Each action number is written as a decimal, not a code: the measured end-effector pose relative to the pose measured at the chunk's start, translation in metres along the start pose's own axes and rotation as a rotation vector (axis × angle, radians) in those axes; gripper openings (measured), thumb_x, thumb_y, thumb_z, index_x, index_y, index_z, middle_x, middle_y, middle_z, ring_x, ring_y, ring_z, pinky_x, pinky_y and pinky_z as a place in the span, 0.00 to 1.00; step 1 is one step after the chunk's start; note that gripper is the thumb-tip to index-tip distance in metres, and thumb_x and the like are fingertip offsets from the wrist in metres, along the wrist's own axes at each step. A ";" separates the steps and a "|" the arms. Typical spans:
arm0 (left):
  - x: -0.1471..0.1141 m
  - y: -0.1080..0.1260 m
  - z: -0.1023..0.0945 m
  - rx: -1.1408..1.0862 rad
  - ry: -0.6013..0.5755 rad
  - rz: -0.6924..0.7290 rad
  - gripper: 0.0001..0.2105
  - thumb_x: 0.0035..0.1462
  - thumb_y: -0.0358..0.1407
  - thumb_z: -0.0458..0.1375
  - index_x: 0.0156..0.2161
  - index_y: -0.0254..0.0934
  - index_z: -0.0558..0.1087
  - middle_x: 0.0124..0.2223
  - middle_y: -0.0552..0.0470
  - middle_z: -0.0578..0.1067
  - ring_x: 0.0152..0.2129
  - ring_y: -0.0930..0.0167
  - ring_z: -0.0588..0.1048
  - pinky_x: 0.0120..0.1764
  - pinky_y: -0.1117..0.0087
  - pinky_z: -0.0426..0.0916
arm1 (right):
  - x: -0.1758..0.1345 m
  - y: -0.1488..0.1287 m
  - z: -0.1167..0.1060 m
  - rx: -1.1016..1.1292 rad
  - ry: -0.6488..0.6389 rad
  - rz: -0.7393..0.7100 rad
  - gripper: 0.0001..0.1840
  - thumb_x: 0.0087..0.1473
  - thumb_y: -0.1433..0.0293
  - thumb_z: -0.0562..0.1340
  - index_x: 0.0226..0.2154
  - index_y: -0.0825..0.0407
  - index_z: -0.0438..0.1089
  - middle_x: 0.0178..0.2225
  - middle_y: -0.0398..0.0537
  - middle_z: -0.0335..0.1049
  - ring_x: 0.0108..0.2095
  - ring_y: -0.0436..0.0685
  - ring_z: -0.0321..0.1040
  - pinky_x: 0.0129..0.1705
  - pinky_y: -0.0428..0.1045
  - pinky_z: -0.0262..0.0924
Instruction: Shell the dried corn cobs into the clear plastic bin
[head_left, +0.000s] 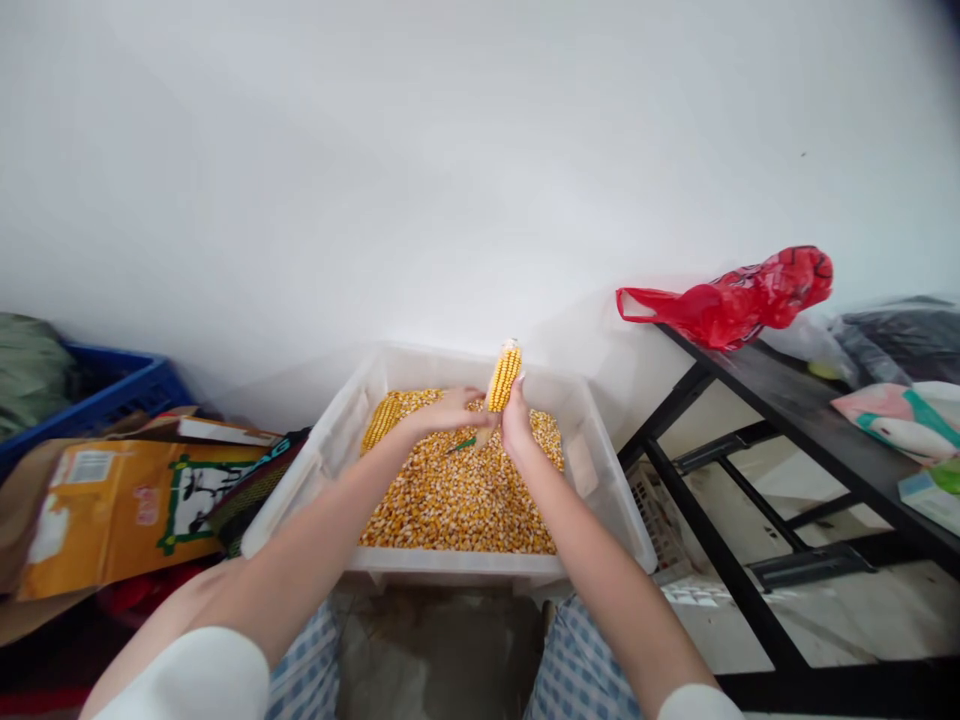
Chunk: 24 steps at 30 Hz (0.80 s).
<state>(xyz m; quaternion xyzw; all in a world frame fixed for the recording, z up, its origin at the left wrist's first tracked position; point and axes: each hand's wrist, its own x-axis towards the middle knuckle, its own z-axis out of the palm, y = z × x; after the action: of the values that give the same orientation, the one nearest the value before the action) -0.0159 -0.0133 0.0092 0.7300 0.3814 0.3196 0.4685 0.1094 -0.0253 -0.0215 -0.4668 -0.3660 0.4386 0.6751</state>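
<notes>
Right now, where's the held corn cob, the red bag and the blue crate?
Corn cob point(506, 377), head view: on its yellow kernels.
Red bag point(746, 303), head view: on its crumpled middle.
Blue crate point(160, 387), head view: on its side wall.

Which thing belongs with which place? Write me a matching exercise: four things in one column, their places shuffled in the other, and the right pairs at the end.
Things:
1. white-tipped corn cob
2. loose kernels
3. red plastic bag
4. blue crate

Places:
A. on the black table
B. in the right hand
C. at the left, beyond the orange cardboard
D. spread inside the translucent bin

Pairs: 1-B, 2-D, 3-A, 4-C
</notes>
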 end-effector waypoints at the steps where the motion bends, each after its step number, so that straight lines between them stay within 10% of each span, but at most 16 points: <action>1: -0.001 -0.002 0.003 0.105 0.013 0.026 0.18 0.26 0.35 0.65 0.31 0.39 0.73 0.46 0.46 0.70 0.49 0.58 0.61 0.50 0.65 0.52 | -0.002 0.001 0.002 0.006 -0.019 0.026 0.35 0.48 0.44 0.40 0.38 0.55 0.62 0.38 0.49 0.68 0.38 0.50 0.65 0.38 0.46 0.61; 8: -0.004 -0.006 -0.007 0.111 -0.376 -0.075 0.14 0.35 0.44 0.62 0.26 0.36 0.73 0.24 0.48 0.73 0.22 0.67 0.71 0.29 0.71 0.64 | -0.002 -0.013 0.009 0.260 0.010 0.154 0.31 0.50 0.46 0.39 0.31 0.54 0.61 0.26 0.46 0.68 0.28 0.50 0.67 0.33 0.47 0.63; 14: 0.005 -0.005 -0.026 -0.374 0.085 -0.282 0.20 0.44 0.53 0.52 0.19 0.36 0.69 0.08 0.57 0.54 0.06 0.76 0.56 0.14 0.75 0.56 | 0.011 -0.041 -0.010 0.482 0.023 0.151 0.27 0.53 0.51 0.36 0.30 0.52 0.59 0.25 0.45 0.67 0.29 0.51 0.67 0.37 0.50 0.62; 20: 0.002 0.006 -0.003 -0.450 -0.087 -0.167 0.14 0.37 0.37 0.62 0.33 0.36 0.72 0.29 0.49 0.74 0.23 0.73 0.71 0.22 0.78 0.64 | 0.005 -0.044 0.001 0.432 -0.037 0.094 0.28 0.52 0.49 0.38 0.34 0.52 0.59 0.28 0.45 0.67 0.31 0.51 0.66 0.38 0.51 0.62; 24: -0.002 0.007 0.013 -0.404 -0.029 -0.126 0.16 0.35 0.29 0.62 0.35 0.34 0.71 0.24 0.50 0.73 0.15 0.74 0.68 0.18 0.77 0.61 | 0.001 -0.048 0.006 0.273 -0.096 0.020 0.30 0.50 0.47 0.39 0.37 0.52 0.59 0.34 0.48 0.67 0.36 0.52 0.66 0.37 0.49 0.62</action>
<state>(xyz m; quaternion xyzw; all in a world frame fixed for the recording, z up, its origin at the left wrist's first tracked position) -0.0043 -0.0228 0.0108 0.6005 0.3478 0.3492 0.6297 0.1165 -0.0312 0.0262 -0.3529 -0.3304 0.5130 0.7094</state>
